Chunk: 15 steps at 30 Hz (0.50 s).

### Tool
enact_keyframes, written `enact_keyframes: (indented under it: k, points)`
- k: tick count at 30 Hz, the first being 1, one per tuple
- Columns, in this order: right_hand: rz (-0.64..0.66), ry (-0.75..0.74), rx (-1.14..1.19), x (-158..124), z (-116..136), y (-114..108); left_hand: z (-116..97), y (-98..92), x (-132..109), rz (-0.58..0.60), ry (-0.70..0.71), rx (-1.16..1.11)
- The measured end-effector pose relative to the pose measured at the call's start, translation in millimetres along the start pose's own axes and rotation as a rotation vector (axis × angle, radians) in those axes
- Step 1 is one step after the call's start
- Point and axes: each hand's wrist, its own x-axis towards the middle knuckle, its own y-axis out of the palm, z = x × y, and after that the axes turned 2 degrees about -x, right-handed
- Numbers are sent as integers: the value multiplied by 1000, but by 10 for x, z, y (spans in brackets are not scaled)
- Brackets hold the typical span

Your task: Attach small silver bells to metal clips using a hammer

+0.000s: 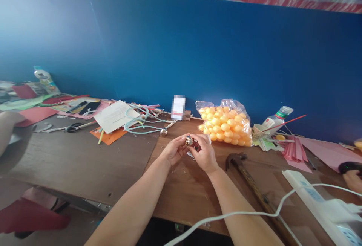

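Note:
Both my hands meet over the middle of the brown wooden table [85, 163]. My left hand [173, 150] and my right hand [204, 153] pinch a small shiny silver ball [189, 140] between their fingertips. Something small and dark red shows under the right fingers; I cannot make it out. A second silver ball [163, 131] lies on the table just left of the hands, at the end of a pale blue tube [135, 119].
A clear bag of orange balls [224, 123] sits behind my hands. A hammer [249, 178] lies to the right, beside a white power strip [316, 200] with its cable. Scissors [70, 127], paper sheets, a plastic bottle [275, 119] and another person's hand [353, 180] are around.

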Motion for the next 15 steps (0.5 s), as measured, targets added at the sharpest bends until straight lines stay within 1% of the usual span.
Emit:
enact_keyframes:
  k: [7, 15]
  points:
    - [-3, -6, 8, -1, 15, 0, -18, 12, -6, 4, -9, 3]
    - [2, 7, 15, -17, -49, 30, -11, 27, -5, -16, -14, -7]
